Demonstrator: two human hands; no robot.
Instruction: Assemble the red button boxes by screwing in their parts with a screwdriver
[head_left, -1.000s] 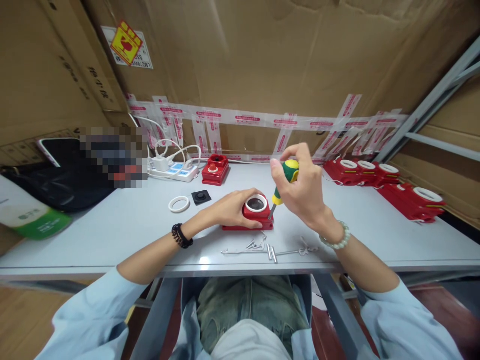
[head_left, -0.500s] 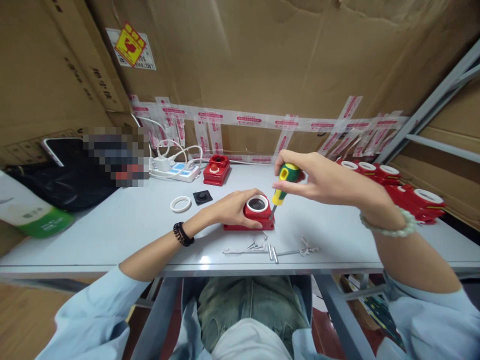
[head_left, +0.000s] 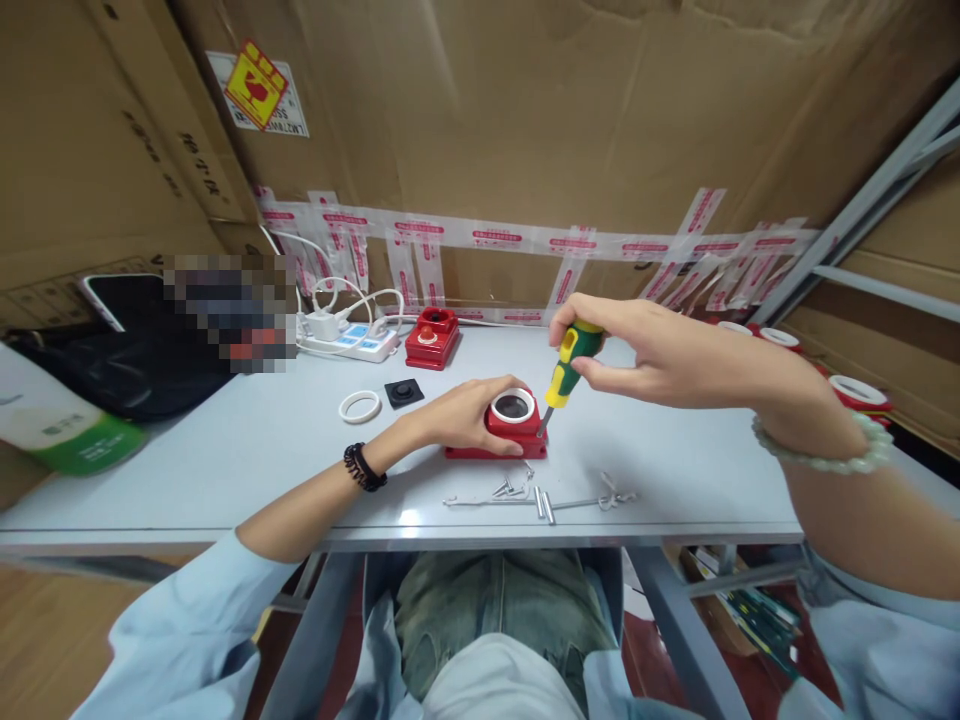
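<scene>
My left hand [head_left: 471, 418] is wrapped round the left side of a red housing [head_left: 534, 447] that lies on the table. A white ring [head_left: 513, 393] with a dark centre sits on top of it. My right hand [head_left: 637, 350] grips a green and yellow screwdriver [head_left: 577, 355], tilted, with its tip at the housing's right corner. In front of the housing lie several screws [head_left: 507, 489], two metal pins [head_left: 544, 505] and a thin rod [head_left: 577, 505] with white string on it.
A loose white ring [head_left: 360, 407], a black square part [head_left: 404, 393], another red housing [head_left: 433, 340] and a power strip [head_left: 360, 342] stand left of centre. More red parts [head_left: 862, 395] are at the right, a green-white package [head_left: 90, 440] at the left. Cardboard [head_left: 487, 130] rises behind.
My right wrist and forearm have swung to the right, and the right thumb sits differently on the screwdriver handle. My left hand stays on the housing.
</scene>
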